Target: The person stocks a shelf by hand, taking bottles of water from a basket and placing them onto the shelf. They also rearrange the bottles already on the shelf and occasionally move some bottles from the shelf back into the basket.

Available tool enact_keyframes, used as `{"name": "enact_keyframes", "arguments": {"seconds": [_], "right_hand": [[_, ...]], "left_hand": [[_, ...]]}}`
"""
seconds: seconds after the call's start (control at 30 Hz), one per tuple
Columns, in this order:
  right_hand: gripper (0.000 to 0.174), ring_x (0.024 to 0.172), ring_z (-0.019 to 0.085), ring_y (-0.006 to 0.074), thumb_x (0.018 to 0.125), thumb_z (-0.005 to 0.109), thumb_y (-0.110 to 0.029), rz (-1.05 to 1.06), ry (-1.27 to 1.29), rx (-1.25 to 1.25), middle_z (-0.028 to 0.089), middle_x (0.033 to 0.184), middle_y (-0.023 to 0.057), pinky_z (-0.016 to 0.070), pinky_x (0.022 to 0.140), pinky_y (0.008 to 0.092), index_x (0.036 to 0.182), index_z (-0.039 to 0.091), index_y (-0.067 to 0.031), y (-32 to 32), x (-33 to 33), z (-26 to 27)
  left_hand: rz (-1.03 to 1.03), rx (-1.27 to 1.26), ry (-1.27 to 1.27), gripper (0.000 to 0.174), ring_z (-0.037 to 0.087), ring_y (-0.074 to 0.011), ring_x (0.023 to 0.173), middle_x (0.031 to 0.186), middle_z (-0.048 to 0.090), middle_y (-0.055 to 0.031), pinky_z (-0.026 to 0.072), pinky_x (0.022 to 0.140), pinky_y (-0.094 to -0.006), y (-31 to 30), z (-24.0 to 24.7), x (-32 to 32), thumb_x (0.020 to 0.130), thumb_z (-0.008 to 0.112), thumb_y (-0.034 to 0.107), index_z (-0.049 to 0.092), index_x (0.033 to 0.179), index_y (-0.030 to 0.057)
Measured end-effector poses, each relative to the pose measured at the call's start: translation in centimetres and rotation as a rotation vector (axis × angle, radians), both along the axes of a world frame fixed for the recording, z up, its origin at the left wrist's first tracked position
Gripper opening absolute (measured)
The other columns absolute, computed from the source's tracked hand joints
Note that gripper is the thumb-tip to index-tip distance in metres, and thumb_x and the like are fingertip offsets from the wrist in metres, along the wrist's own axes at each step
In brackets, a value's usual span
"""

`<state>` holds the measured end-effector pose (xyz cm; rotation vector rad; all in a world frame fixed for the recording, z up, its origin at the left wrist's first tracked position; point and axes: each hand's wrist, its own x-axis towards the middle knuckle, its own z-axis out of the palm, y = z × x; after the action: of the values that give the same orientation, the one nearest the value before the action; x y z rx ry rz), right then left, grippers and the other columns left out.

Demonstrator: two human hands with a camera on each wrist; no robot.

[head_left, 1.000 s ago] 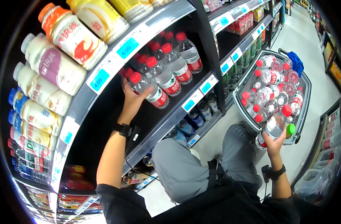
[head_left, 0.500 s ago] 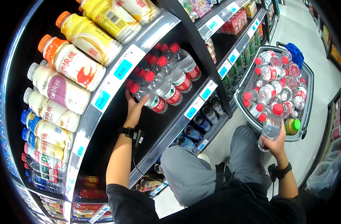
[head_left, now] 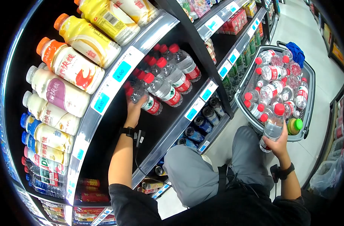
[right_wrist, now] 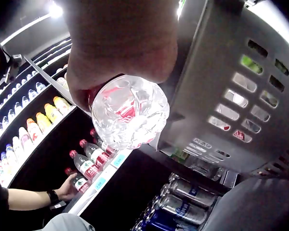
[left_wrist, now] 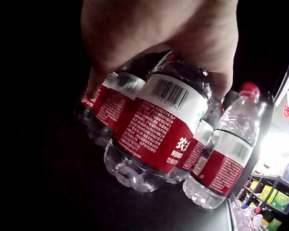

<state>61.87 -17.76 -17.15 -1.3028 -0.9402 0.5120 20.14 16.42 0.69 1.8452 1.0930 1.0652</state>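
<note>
The left hand [head_left: 134, 109] grips the shelf bottle [head_left: 151, 105] on the dark shelf [head_left: 157, 128] at nine o'clock, barcode [left_wrist: 169, 94] visible only at left wrist. The right hand [head_left: 278, 144] clasps the raised bottle [head_left: 273, 128] at three, beside the basket [head_left: 311, 101].

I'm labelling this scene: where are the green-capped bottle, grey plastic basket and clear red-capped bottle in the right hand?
Green-capped bottle [head_left: 292, 127]: head view, body.
Grey plastic basket [right_wrist: 202, 82]: right wrist view, side wall.
Clear red-capped bottle [head_left: 274, 127]: head view, body.
</note>
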Motion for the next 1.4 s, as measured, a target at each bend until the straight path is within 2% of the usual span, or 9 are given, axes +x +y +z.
{"name": "enact_keyframes", "arguments": {"seconds": [0.43, 0.5, 0.83, 0.9, 1.0, 1.07, 1.2, 1.33, 1.4], "right_hand": [[0.081, 0.105, 0.059, 0.0179, 0.066, 0.085, -0.016, -0.014, 0.042, -0.004, 0.061, 0.116, 0.0093, 0.0459, 0.096, 0.0324, 0.134, 0.043, 0.0014, 0.1, -0.1, 0.3], [0.082, 0.106, 0.059, 0.0183, 0.066, 0.085, -0.016, -0.01, 0.036, 0.003, 0.061, 0.117, 0.0098, 0.0456, 0.096, 0.0329, 0.134, 0.042, 0.0022, 0.1, -0.2, 0.4], [0.081, 0.107, 0.06, 0.0182, 0.067, 0.085, -0.015, 0.006, 0.013, -0.003, 0.061, 0.118, 0.0088, 0.0456, 0.097, 0.0335, 0.134, 0.043, -0.0001, 0.2, 0.0, 0.6], [0.08, 0.107, 0.06, 0.0179, 0.067, 0.085, -0.015, 0.017, 0.03, -0.016, 0.061, 0.118, 0.0085, 0.0458, 0.097, 0.0331, 0.134, 0.043, -0.0005, 0.1, 0.0, 0.6], [0.08, 0.106, 0.06, 0.0175, 0.068, 0.085, -0.013, 0.032, 0.062, -0.024, 0.061, 0.117, 0.0083, 0.0462, 0.096, 0.0328, 0.134, 0.043, -0.0006, 0.1, 0.1, 0.4], [0.078, 0.105, 0.06, 0.0173, 0.068, 0.085, -0.012, 0.027, 0.064, -0.033, 0.061, 0.116, 0.0076, 0.0465, 0.095, 0.0325, 0.133, 0.044, -0.0011, 0.1, 0.0, 0.8], [0.071, 0.102, 0.06, 0.0162, 0.07, 0.082, -0.008, 0.094, 0.059, -0.091, 0.06, 0.114, 0.0059, 0.0478, 0.092, 0.0317, 0.13, 0.046, -0.0042, 0.3, -0.2, 2.6], [0.061, 0.101, 0.061, 0.0141, 0.079, 0.076, -0.003, 0.293, 0.536, -0.147, 0.061, 0.112, 0.0057, 0.0494, 0.09, 0.0308, 0.131, 0.046, -0.0077, 0.5, -2.9, 5.8], [0.066, 0.109, 0.059, 0.0167, 0.084, 0.075, -0.006, 0.403, 0.587, -0.154, 0.058, 0.121, 0.0084, 0.048, 0.095, 0.033, 0.14, 0.039, -0.006, 0.8, -5.4, 8.0]], "left_hand": [[0.208, 0.064, 0.219, 0.06, 0.052, -0.0227, 0.126, 0.137, 0.056, -0.0096, 0.0371, 0.108, -0.0333, 3.9, -0.3, -2.2, 0.097, 0.064, 0.034, 0.043, 0.143, 0.0041], [0.225, 0.137, 0.274, 0.069, 0.051, -0.0247, 0.126, 0.142, 0.048, -0.0133, 0.0403, 0.106, -0.0389, 6.0, -1.5, -3.3, 0.096, 0.066, 0.032, 0.029, 0.148, 0.0074], [0.264, -0.146, 0.112, 0.068, 0.041, -0.027, 0.136, 0.151, 0.041, -0.0088, 0.0476, 0.097, -0.0491, 3.9, -0.7, -1.7, 0.098, 0.056, 0.051, 0.027, 0.153, 0.0223], [0.255, -0.223, 0.061, 0.085, 0.034, -0.0324, 0.142, 0.155, 0.029, -0.0194, 0.0386, 0.108, -0.0514, 2.9, -0.3, -1.0, 0.1, 0.057, 0.038, -0.001, 0.158, 0.0149], [0.348, 0.062, 0.054, 0.088, 0.026, -0.0335, 0.147, 0.157, 0.026, -0.0257, 0.0287, 0.116, -0.0457, 2.7, -2.0, -0.3, 0.099, 0.059, 0.032, -0.001, 0.158, 0.0076], [0.526, 0.436, -0.151, 0.058, 0.045, -0.0292, 0.131, 0.142, 0.044, -0.024, 0.0362, 0.109, -0.0403, -0.8, -2.0, 2.1, 0.095, 0.062, 0.015, 0.038, 0.144, -0.0028], [-0.027, 0.157, -0.193, 0.032, 0.059, -0.0197, 0.106, 0.115, 0.06, -0.0114, 0.0493, 0.091, -0.0321, -12.0, -0.7, 6.9, 0.097, 0.059, 0.011, 0.052, 0.126, 0.0001], [-0.553, -0.497, -0.082, 0.049, 0.059, -0.0206, 0.114, 0.126, 0.054, -0.0111, 0.0527, 0.092, -0.0365, -20.9, -2.3, 11.0, 0.097, 0.064, 0.022, 0.043, 0.138, 0.0065], [-0.557, -0.927, -0.141, 0.059, 0.055, -0.0224, 0.122, 0.135, 0.049, -0.011, 0.0516, 0.097, -0.0391, -23.9, -3.1, 13.3, 0.097, 0.065, 0.025, 0.033, 0.145, 0.0089]]}}
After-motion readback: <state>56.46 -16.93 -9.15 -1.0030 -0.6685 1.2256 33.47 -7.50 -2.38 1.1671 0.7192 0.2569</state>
